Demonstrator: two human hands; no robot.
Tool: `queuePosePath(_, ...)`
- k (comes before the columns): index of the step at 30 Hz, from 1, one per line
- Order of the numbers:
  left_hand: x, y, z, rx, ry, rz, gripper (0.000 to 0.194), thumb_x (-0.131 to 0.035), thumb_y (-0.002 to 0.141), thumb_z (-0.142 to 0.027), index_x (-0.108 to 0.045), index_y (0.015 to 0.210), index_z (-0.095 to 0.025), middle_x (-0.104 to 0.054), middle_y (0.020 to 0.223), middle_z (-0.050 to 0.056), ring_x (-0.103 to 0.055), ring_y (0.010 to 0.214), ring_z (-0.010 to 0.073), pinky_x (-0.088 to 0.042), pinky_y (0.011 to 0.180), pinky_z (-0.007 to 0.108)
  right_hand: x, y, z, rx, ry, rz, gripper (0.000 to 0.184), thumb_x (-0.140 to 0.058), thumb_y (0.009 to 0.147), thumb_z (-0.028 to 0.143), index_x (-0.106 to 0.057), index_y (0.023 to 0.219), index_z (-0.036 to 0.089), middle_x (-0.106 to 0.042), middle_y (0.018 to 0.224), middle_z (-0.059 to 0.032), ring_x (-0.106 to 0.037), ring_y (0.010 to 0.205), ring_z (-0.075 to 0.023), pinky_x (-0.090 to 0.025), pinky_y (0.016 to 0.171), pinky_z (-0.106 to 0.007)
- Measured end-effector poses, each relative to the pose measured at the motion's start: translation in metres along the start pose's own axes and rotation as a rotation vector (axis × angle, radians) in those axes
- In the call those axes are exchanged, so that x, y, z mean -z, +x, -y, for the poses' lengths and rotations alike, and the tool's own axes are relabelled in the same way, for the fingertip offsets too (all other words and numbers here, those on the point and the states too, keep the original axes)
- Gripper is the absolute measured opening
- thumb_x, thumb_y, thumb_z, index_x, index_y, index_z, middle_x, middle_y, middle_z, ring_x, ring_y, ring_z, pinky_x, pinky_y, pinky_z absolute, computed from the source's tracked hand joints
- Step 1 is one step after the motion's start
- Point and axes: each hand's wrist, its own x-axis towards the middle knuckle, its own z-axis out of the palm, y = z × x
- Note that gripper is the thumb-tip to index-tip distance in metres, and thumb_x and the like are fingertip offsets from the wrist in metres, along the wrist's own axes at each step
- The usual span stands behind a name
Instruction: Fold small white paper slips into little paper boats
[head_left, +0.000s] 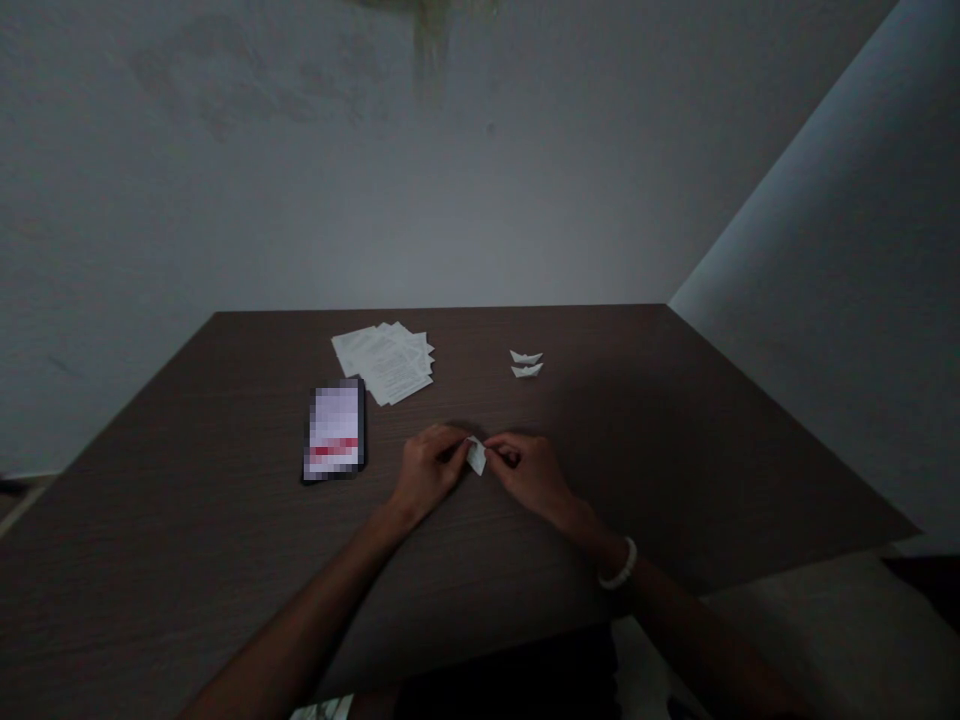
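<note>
Between my two hands is a small folded piece of white paper [477,457], held just above or on the table top. My left hand [433,465] pinches its left edge between thumb and fingers. On the opposite side, my right hand [531,474] grips the right edge the same way, with a beaded white bracelet [619,566] on that wrist. Two small white paper boats [526,370] sit one in front of the other, beyond my right hand. The fingertips partly cover the folded paper.
A fanned stack of printed paper sheets [386,362] lies at the back left of the dark wooden table [247,400]. In front of it rests a phone [334,432] with a lit, blurred screen. A grey wall [480,200] rises behind the table's far edge.
</note>
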Motion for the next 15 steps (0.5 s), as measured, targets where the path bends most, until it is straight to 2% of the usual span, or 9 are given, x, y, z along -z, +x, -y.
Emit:
queuePosePath(4,0.000,-0.001,0.001,-0.087,0.019,0.062,0.018,-0.054,0.090,-0.022,-0.071,0.086,-0.017,-0.072,0.084,0.006,-0.067,0.077,0.0169,-0.054,0.074,0.030,0.005,0.005,-0.002,0.079,-0.114,-0.012,0.013,-0.067,0.082,0.026,-0.072,0.094,0.024,-0.072,0.076,-0.0002,-0.061,0.064,-0.0146,-0.044,0.063,-0.026)
queuePosePath(10,0.002,-0.002,0.011,-0.269,0.032,0.242,0.022,-0.050,0.092,-0.017,-0.070,0.102,-0.015,-0.070,0.103,0.010,-0.066,0.093,0.0180,-0.054,0.083,0.031,0.010,0.006,-0.014,0.167,-0.168,0.048,0.015,-0.063,0.085,0.016,-0.072,0.094,0.023,-0.073,0.086,-0.0012,-0.062,0.073,-0.0146,-0.045,0.073,-0.027)
queuePosePath(15,0.007,0.000,0.012,-0.364,0.086,0.386,0.022,-0.049,0.092,-0.016,-0.069,0.101,-0.016,-0.069,0.100,0.009,-0.063,0.094,0.0200,-0.053,0.084,0.034,0.016,0.005,-0.023,0.270,-0.195,0.105,0.015,-0.061,0.087,0.015,-0.071,0.096,0.021,-0.069,0.091,-0.0029,-0.060,0.086,-0.0160,-0.045,0.079,-0.028)
